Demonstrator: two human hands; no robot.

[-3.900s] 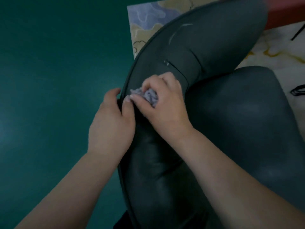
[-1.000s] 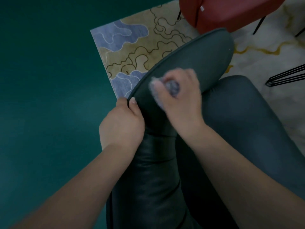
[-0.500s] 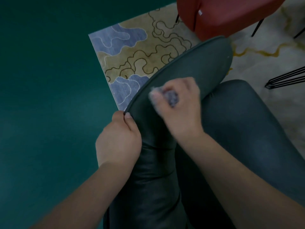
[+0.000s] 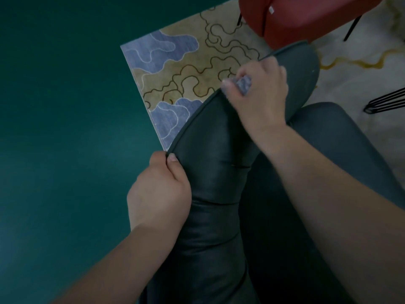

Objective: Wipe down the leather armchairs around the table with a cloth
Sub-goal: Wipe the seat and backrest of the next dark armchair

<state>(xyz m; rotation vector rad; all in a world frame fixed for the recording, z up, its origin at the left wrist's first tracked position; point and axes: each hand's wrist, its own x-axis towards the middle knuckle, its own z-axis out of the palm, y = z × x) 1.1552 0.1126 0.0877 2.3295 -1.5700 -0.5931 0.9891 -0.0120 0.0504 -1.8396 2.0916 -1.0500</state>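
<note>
Fingers (image 4: 269, 69) of the right hand (image 4: 260, 99) are curling round a small grey cloth (image 4: 244, 84), pressing it on the far rim of the dark armchair (image 4: 219, 172). Nearer, the left hand (image 4: 158, 194) is pinching that rim's piping. Beyond are lying a patterned rug (image 4: 186, 69) and a red chair (image 4: 295, 16).

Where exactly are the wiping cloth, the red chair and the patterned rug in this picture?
cloth (image 4: 244, 84): head view, on the grey bunch showing between the right hand's fingers.
red chair (image 4: 306, 16): head view, on its red shell at the top edge.
patterned rug (image 4: 186, 69): head view, on the tan part near its corner.
</note>
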